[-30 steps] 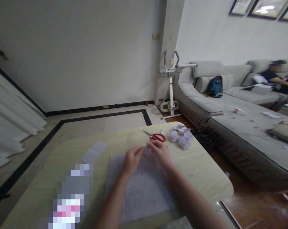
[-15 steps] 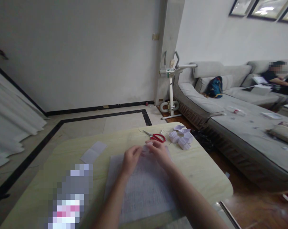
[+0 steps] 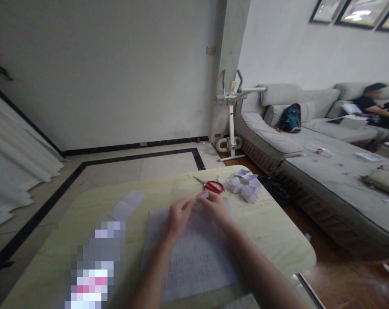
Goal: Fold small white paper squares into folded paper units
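Over the top part of a large printed sheet [image 3: 200, 257], my left hand [image 3: 179, 214] and my right hand [image 3: 215, 208] are close together. Both have their fingers closed on a small piece of white paper [image 3: 202, 196], mostly hidden behind them. Just beyond my fingertips lies a pair of scissors with red handles [image 3: 212, 186]. Several folded white paper pieces [image 3: 248, 192] are grouped to the right of the scissors. To the left of the large sheet rests a creased paper rectangle [image 3: 127, 205].
The pale wooden table [image 3: 278, 240] has a rounded right corner. A blurred-out object [image 3: 94, 266] covers its left front part. Beyond stand an exercise machine [image 3: 231, 116] and a grey sofa [image 3: 329, 171] with a blue backpack [image 3: 291, 118]. A person [image 3: 371, 105] sits at the far right.
My hands stay at nearly the same place over the sheet, with slight finger movement on the small paper. The scissors and the other papers have not moved.
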Tool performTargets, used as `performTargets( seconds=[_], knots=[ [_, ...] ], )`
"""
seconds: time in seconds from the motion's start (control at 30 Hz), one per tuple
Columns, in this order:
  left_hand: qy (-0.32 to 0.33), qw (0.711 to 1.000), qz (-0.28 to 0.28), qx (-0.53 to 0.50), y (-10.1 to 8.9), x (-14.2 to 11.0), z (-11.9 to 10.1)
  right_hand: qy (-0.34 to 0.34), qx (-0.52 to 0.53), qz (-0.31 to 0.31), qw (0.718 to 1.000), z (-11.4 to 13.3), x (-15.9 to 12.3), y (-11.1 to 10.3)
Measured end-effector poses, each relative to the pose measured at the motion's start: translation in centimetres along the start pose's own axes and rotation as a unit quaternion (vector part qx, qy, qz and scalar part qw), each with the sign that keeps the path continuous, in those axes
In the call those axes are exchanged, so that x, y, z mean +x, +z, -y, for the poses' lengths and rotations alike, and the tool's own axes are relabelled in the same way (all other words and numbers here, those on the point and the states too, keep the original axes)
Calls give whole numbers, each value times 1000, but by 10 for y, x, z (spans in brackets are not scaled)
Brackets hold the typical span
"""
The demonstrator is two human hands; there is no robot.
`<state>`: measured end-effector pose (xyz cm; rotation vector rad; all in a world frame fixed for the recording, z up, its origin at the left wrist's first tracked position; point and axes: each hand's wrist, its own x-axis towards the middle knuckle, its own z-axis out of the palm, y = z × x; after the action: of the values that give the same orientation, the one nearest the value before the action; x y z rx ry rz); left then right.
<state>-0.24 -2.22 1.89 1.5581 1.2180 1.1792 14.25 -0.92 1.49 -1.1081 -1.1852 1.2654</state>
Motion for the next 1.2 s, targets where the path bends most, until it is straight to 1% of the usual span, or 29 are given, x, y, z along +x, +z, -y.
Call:
performTargets(
  seconds=[0.2, 0.33, 0.53, 0.67, 0.73, 0.87, 0.97, 1.13, 1.2],
  knots=[
    [-16, 999, -17, -27, 0, 0, 2, -4, 2, -17, 1000, 1, 0, -1],
    [-20, 999, -19, -23, -2, 0, -2, 15, 39, -23, 999, -2, 0, 1],
    [-21, 999, -30, -34, -4, 0, -6, 69, 106, 11, 992, 0, -2, 6],
    [-16, 998, -31, -51, -2, -1, -8, 86, 161, 27, 983, 5, -5, 9],
    [-17, 998, -29, -59, -1, -1, -8, 93, 149, 20, 984, 5, -4, 8],
    [-25, 997, -14, -68, 2, -2, -6, 92, 102, -16, 990, -2, -1, 6],
    [-22, 998, -11, -60, 2, -2, -6, 81, 96, -18, 992, -5, -1, 5],
    [-22, 998, -33, -55, -1, -2, -6, 83, 97, -4, 992, -4, -1, 8],
    [-21, 997, -49, -56, -2, -1, -4, 78, 102, -9, 992, -4, -1, 8]
  ],
)
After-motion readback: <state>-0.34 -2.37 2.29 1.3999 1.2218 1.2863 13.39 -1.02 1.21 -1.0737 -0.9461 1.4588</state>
